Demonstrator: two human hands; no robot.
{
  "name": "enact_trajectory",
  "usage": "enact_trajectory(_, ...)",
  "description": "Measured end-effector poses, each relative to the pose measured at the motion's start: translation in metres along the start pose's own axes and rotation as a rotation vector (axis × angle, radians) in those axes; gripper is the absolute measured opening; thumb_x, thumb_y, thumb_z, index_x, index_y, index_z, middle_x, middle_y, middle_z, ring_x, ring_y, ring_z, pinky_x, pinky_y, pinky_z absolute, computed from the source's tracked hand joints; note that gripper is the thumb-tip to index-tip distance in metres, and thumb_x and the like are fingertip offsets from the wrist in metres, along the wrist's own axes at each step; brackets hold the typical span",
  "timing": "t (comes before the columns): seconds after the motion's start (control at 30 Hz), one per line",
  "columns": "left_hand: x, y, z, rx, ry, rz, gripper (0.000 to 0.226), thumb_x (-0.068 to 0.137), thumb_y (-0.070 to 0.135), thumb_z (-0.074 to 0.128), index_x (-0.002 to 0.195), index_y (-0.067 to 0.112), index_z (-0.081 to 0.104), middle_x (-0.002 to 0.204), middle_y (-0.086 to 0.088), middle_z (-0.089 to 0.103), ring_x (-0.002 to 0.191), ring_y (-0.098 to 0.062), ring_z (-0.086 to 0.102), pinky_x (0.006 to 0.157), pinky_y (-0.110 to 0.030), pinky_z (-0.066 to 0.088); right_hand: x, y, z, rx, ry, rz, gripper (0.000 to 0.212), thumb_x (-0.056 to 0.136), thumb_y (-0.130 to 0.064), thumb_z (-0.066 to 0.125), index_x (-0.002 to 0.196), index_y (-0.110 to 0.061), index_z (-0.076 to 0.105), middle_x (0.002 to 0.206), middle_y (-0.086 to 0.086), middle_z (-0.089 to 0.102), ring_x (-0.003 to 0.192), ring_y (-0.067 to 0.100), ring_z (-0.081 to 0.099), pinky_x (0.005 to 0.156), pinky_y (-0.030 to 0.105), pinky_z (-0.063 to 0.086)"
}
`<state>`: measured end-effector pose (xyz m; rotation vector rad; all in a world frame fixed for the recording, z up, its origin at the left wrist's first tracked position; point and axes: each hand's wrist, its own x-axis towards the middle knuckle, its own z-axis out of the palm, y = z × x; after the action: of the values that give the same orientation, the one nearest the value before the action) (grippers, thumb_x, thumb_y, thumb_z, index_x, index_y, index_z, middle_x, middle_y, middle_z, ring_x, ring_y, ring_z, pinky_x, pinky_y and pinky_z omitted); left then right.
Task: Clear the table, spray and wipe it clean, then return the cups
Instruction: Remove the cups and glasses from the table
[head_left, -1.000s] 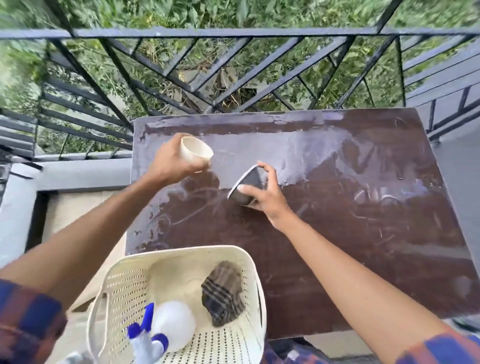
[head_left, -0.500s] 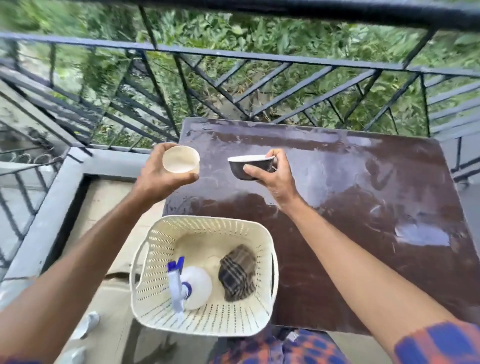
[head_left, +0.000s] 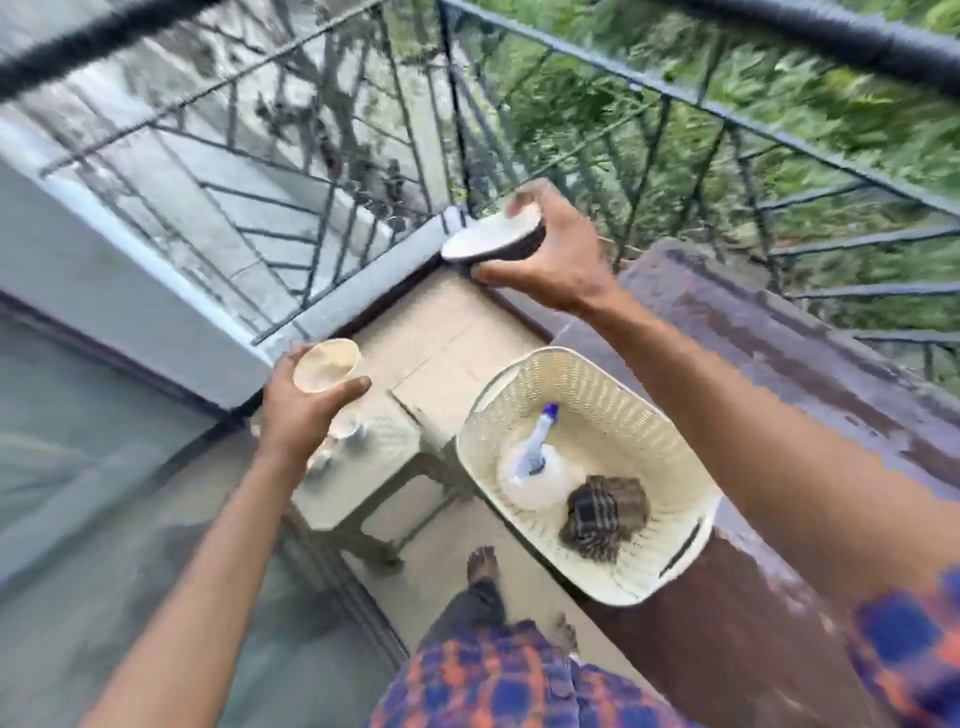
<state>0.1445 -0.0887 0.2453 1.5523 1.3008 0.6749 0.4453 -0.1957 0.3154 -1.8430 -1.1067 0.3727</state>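
Now: L hand (head_left: 306, 410), fingers grasping cream cup (head_left: 326, 365), 9 o'clock; R hand (head_left: 556, 260), fingers grasping dark cup (head_left: 493, 241), 12 o'clock; basket (head_left: 550, 358), 5 o'clock.

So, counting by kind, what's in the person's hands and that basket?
Cups: 2, cream cup in the left hand, dark cup in the right hand
Spray bottles: 1, in the basket
Cloths: 1, checked, in the basket
Total: 4
The small things on the stool are too blurred to count.

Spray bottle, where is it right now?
In the head view the spray bottle lies inside the cream basket, right of centre, just left of the checked cloth. The basket sits at the brown table edge.
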Motion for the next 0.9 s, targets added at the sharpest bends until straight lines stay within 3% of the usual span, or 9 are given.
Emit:
enact_trajectory(0.13,-0.008,-0.062,-0.047,-0.044,0.113,-0.142,0.073,0.064,0.007,0.094,0.127,0.002,0.056,0.118,-0.014,0.067,0.101,-0.023,0.063,0.07,-0.012,0.052,0.038,-0.049,0.074,-0.087,-0.213,-0.087,0.081,0.049,-0.066,0.072,0.121,-0.03,0.065,0.114,0.0,0.063,0.105,0.013,0.058,0.086,0.02,0.046)
enact_trajectory(0.27,-0.005,-0.119,-0.068,-0.063,0.212,-0.305,0.078,0.064,0.014,0.096,0.131,0.007,0.056,0.122,-0.012,0.068,0.108,-0.028,0.065,0.088,-0.034,0.053,0.055,-0.079,0.162,-0.209,-0.462,-0.012,0.074,0.062,-0.061,0.081,0.12,-0.017,0.072,0.118,0.012,0.068,0.11,0.024,0.063,0.091,0.027,0.052)
enact_trajectory(0.33,-0.006,-0.145,-0.067,-0.055,0.259,-0.388,0.07,0.071,0.011,0.092,0.131,0.012,0.056,0.121,-0.01,0.066,0.11,-0.03,0.063,0.087,-0.034,0.049,0.051,-0.076,0.216,-0.278,-0.539,0.054,0.075,0.064,-0.061,0.082,0.121,-0.014,0.069,0.12,0.015,0.066,0.11,0.027,0.063,0.093,0.031,0.054)
enact_trajectory(0.4,0.0,-0.177,-0.062,-0.061,0.257,-0.469,0.069,0.072,0.009,0.091,0.131,0.013,0.055,0.117,-0.008,0.064,0.111,-0.03,0.062,0.085,-0.03,0.046,0.04,-0.065,0.273,-0.29,-0.549,0.182,0.073,0.061,-0.06,0.08,0.119,-0.016,0.067,0.121,0.015,0.059,0.108,0.027,0.063,0.094,0.029,0.053)
enact_trajectory(0.5,-0.006,-0.206,-0.045,-0.043,0.235,-0.545,0.07,0.072,0.006,0.09,0.132,0.009,0.054,0.115,-0.009,0.063,0.106,-0.025,0.059,0.082,-0.024,0.04,-0.002,-0.032,0.319,-0.174,-0.495,0.526,0.091,0.061,-0.06,0.079,0.138,-0.018,0.055,0.135,0.016,0.05,0.121,0.033,0.059,0.103,0.031,0.049)
enact_trajectory(0.6,0.004,-0.257,-0.038,-0.019,0.199,-0.672,0.07,0.071,0.009,0.092,0.131,0.011,0.055,0.119,-0.012,0.066,0.106,-0.027,0.061,0.077,-0.022,0.04,-0.061,0.02,0.377,-0.192,-0.402,0.778,0.111,0.041,-0.08,0.072,0.138,-0.031,0.049,0.13,0.009,0.049,0.121,0.036,0.057,0.104,0.045,0.05)
enact_trajectory(0.7,0.016,-0.3,-0.031,0.06,0.139,-0.77,0.078,0.067,0.021,0.095,0.134,0.02,0.056,0.126,-0.009,0.067,0.109,-0.026,0.061,0.079,-0.025,0.04,-0.111,0.071,0.41,-0.184,-0.413,0.87,0.123,0.042,-0.069,0.079,0.148,-0.023,0.038,0.138,0.015,0.043,0.131,0.037,0.05,0.109,0.042,0.047)
enact_trajectory(0.8,0.035,-0.331,-0.03,0.13,0.122,-0.732,0.083,0.064,0.023,0.095,0.136,0.022,0.054,0.13,-0.008,0.066,0.119,-0.03,0.061,0.087,-0.029,0.042,-0.126,0.105,0.429,-0.191,-0.404,0.883,0.124,0.06,-0.045,0.091,0.158,-0.016,0.022,0.142,0.018,0.034,0.132,0.036,0.047,0.11,0.032,0.041)
enact_trajectory(0.9,0.057,-0.36,-0.025,0.153,0.125,-0.673,0.078,0.066,0.02,0.093,0.134,0.021,0.055,0.131,-0.006,0.064,0.12,-0.029,0.059,0.089,-0.029,0.041,-0.123,0.136,0.455,-0.222,-0.418,0.809,0.123,0.06,-0.042,0.092,0.156,-0.01,0.023,0.142,0.017,0.03,0.132,0.036,0.045,0.113,0.033,0.04)
